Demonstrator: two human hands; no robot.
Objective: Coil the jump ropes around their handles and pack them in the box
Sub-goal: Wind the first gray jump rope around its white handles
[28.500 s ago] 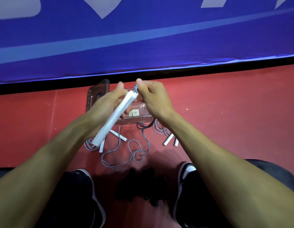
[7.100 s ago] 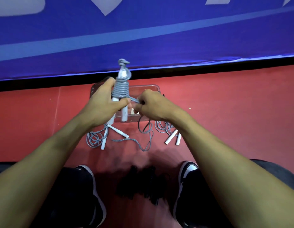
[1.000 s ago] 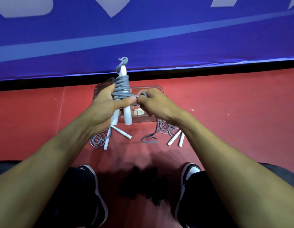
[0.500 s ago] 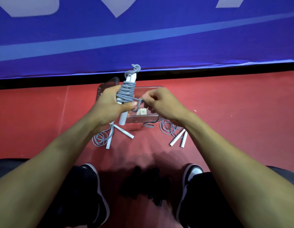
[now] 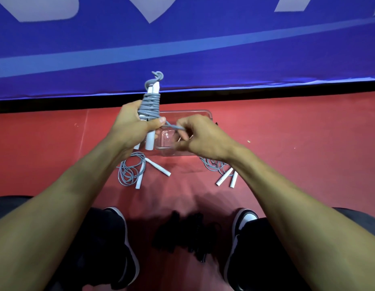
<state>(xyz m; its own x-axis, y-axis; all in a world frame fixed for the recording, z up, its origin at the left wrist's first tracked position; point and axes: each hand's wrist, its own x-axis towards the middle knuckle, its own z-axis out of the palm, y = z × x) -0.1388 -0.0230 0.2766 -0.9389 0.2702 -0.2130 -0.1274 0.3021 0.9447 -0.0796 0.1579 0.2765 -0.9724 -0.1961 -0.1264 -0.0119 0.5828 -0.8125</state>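
A: Left hand (image 5: 131,126)?
B: Wrapped round the pair of white plastic handles (image 5: 149,138), held upright and side by side. Grey rubbery jump rope (image 5: 150,106) coiled tight round their upper half, small loop sticking out at the top. Thumb presses the lowest turn.

A: Right hand (image 5: 200,136)?
B: Fingers (image 5: 182,124) curled, pinching the free tail of that grey rope. Tail runs short and taut from the coil to the pinch. Hand is a bit blurred.

A: Box?
B: Clear plastic rectangular box (image 5: 205,112) on the red floor (image 5: 308,148), below and behind both hands, partly hidden by them. Contents: can't tell, just some small pale bits through the wall.

A: Other ropes?
B: Two, both on the floor, outside the box. Loose grey rope with white handles (image 5: 132,171) just near-left of the box, handles splayed apart. Second grey rope with white handles (image 5: 225,174) near-right, half under the right wrist, handles close together.

A: Rest?
B: Blue banner (image 5: 203,49) along the far edge. Black-and-white shoes (image 5: 244,219) at the bottom, dark trousers.
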